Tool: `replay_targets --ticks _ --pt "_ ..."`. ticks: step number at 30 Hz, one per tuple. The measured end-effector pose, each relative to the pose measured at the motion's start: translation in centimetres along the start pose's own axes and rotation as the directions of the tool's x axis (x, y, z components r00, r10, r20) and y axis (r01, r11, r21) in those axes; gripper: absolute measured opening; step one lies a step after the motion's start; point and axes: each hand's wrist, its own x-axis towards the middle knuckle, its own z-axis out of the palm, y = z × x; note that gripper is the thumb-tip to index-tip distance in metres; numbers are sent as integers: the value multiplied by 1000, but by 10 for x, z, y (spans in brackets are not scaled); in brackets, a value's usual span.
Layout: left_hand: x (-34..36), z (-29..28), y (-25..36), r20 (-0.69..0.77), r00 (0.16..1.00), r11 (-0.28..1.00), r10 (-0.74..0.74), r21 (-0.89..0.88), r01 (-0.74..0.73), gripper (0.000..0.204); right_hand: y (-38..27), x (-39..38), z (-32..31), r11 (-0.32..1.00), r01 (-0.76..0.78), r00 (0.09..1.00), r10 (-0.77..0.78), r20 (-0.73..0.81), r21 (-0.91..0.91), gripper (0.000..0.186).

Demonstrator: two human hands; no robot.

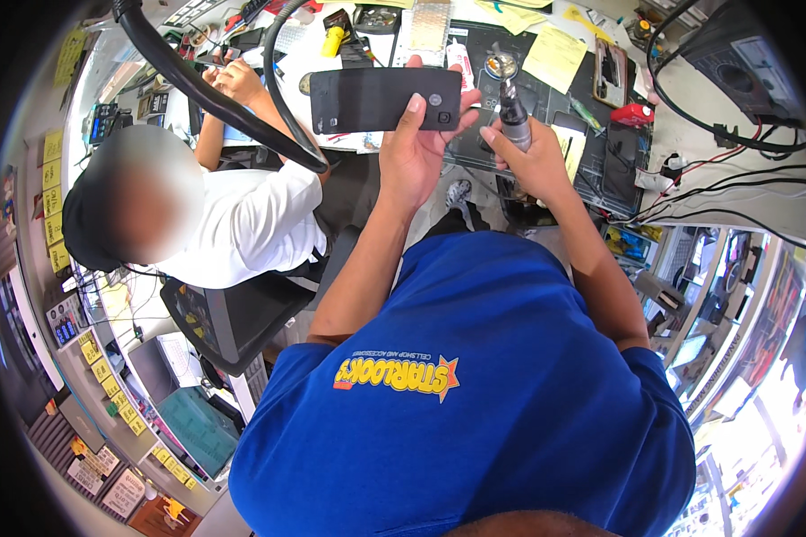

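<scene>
My left hand [406,148] holds a flat black phone [364,97], thumb across it and fingertips past its edges. To the right of that, my right hand [535,159] grips a grey-and-black cylindrical tool [514,115], its metal end pointing away from me toward a small round metallic item [501,64]; whether they touch I cannot tell. Behind the phone lie a white-and-red tube [459,63] and bubble wrap [428,22]. The dark work mat [591,76] under my hands carries a yellow note [553,55], a red object [632,115] and several phones or parts.
At my left sits a co-worker [251,215] in a white top, hands [238,85] raised at the bench. Thick black hoses [201,103] arch between us. A black instrument [734,63] with dangling cables stands at right. A mesh chair [215,318] is at lower left.
</scene>
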Motion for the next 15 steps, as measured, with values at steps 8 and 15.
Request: replay_targets --ticks 8,15 --pt "13 -5 5 -4 997 994 72 -81 -72 70 11 7 -2 833 54 999 -44 31 -551 47" --pt "11 -10 2 -28 997 993 78 -81 -80 71 5 14 -6 783 24 1000 -27 5 -621 46"
